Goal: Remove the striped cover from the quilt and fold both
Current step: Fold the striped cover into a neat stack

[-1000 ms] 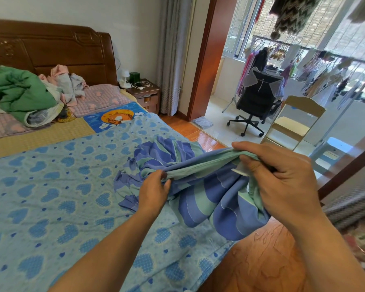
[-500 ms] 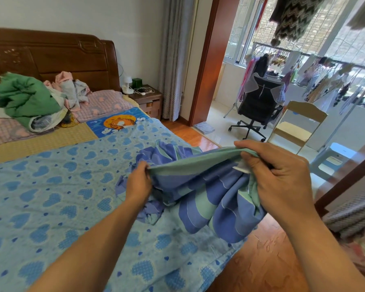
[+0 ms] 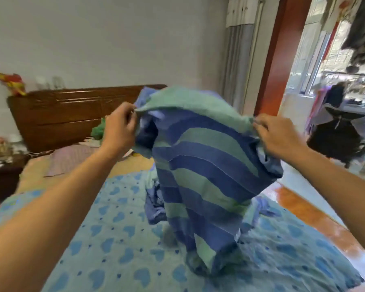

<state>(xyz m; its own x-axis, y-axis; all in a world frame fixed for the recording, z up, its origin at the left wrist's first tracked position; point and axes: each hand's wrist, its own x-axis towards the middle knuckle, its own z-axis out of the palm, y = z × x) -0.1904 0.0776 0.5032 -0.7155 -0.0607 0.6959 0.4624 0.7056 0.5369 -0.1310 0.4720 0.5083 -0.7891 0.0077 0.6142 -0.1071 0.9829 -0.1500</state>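
Observation:
The blue and green striped cover (image 3: 207, 171) hangs in the air over the bed, its lower end bunched on the quilt. My left hand (image 3: 120, 128) grips its upper left edge. My right hand (image 3: 277, 135) grips the upper right edge. Both hands are raised at about the same height, apart from each other. The quilt (image 3: 105, 245), light blue with darker blue hearts, lies spread flat on the bed below. The frame is blurred by motion.
A dark wooden headboard (image 3: 67, 114) stands behind the bed, with green cloth (image 3: 98, 131) and a pink pillow (image 3: 70, 159) near it. A dark nightstand (image 3: 2, 175) is at the left. Orange wooden floor (image 3: 312, 211) and a black office chair (image 3: 341, 142) lie to the right.
Both hands have lifted the striped cover high off the quilt and spread apart along its edge. The head view has swung up and to the left.

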